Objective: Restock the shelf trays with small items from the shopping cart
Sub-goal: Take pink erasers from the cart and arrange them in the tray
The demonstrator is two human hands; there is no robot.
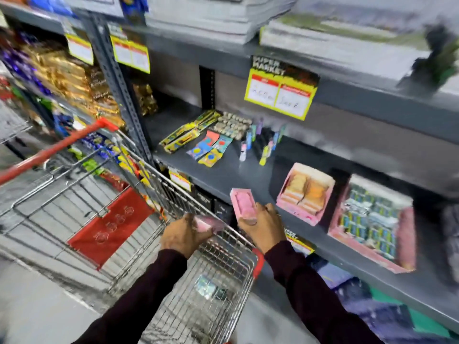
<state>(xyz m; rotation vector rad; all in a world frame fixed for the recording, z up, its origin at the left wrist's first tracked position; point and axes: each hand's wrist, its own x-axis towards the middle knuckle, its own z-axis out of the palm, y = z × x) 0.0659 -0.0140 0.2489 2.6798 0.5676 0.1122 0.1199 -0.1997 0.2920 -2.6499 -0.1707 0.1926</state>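
While motion blur softens most of the scene, the grey metal shelf (231, 170) stands out along the right side, its middle level carrying the goods. Beside it on the left sits the wire shopping cart (139, 219) with a red handle and a red flap, its basket nearly bare save for a small blurred packet (210, 289) near the bottom at the near end. Toward the right end of the shelf level lies a pink tray (372, 227) filled with small blue-green packs, and just left of it a second pink tray (304, 193) holding tan items. Farther back on the same level are flat yellow and coloured packets (196, 140), and a cluster of small upright tubes (260, 140). A yellow price tag (280, 95) hangs from the edge of the level above. The right hand (263, 224) grips a pink box (243, 203) from below, holding it just in front of the shelf's front edge. The left hand (185, 234) is closed around another pink item (206, 224), too blurred to identify, over the cart's near rim.
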